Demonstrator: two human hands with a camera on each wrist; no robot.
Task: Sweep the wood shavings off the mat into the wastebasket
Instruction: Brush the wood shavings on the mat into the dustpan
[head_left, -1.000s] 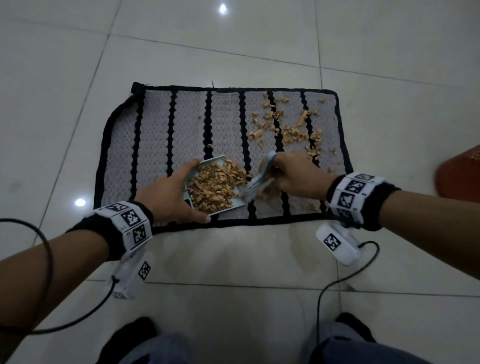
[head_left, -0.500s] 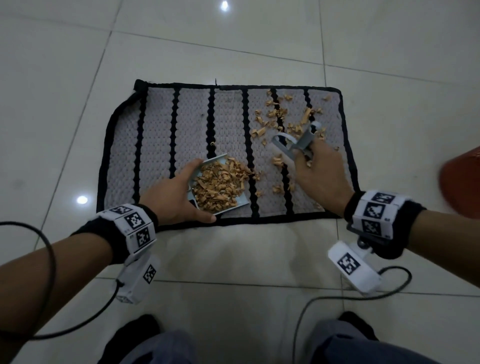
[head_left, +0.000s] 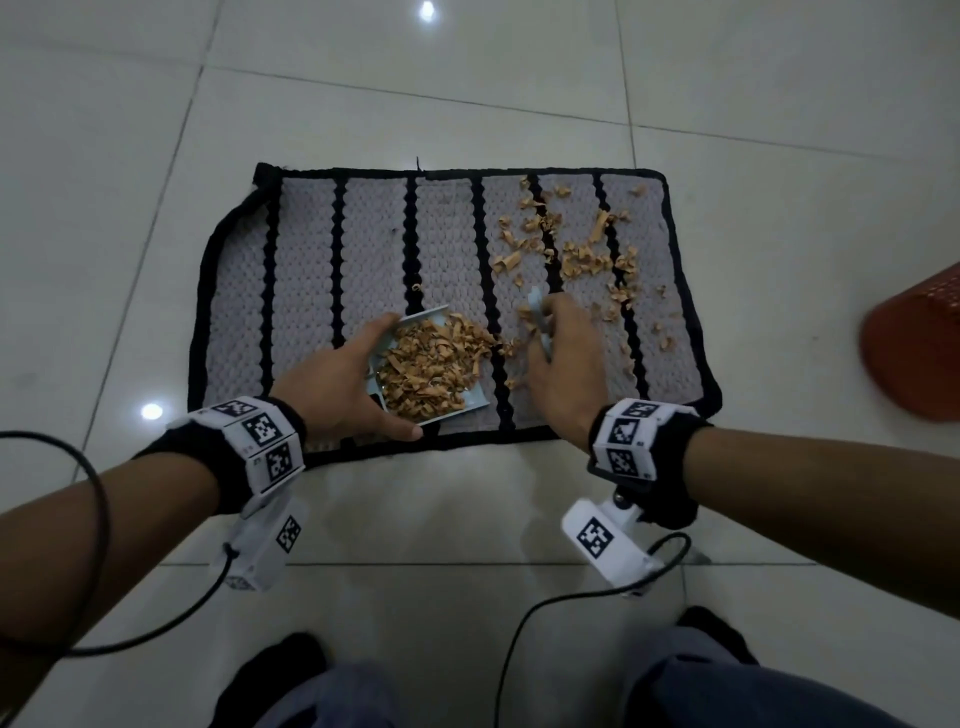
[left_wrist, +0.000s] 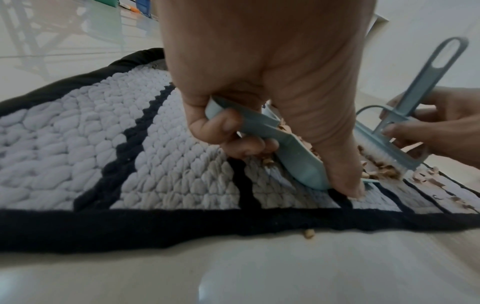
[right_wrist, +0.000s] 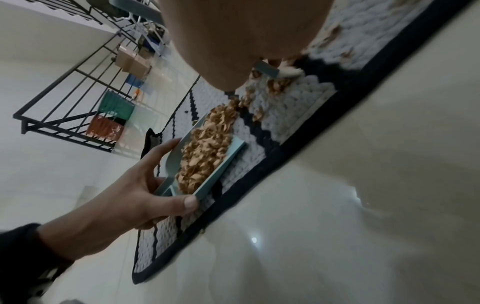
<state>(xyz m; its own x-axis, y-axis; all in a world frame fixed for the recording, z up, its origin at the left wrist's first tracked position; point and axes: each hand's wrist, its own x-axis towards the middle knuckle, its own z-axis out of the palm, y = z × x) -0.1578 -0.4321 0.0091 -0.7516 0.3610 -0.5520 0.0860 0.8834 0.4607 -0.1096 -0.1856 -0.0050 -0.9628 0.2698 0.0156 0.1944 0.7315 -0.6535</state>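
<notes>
Mat: grey knitted mat (head_left: 311, 291) with black stripes, on pale floor tiles (head_left: 156, 130).
Wastebasket: orange plastic wastebasket (head_left: 919, 343), right of mat.
Dustpan: pale blue dustpan (head_left: 475, 408), heaped, gripped by left hand (head_left: 332, 384).
Brush: small grey-blue brush (left_wrist: 394, 131), pinched by right hand (head_left: 563, 364).
Shavings: tan wood shavings (head_left: 582, 260), scattered on mat's right part.

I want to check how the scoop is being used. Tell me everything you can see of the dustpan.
The dustpan is small, pale blue-grey, apparently plastic, with low side walls. It rests on the striped mat near its front edge, heaped with wood shavings. The left hand grips its rear; the brush works at its open mouth.
</notes>
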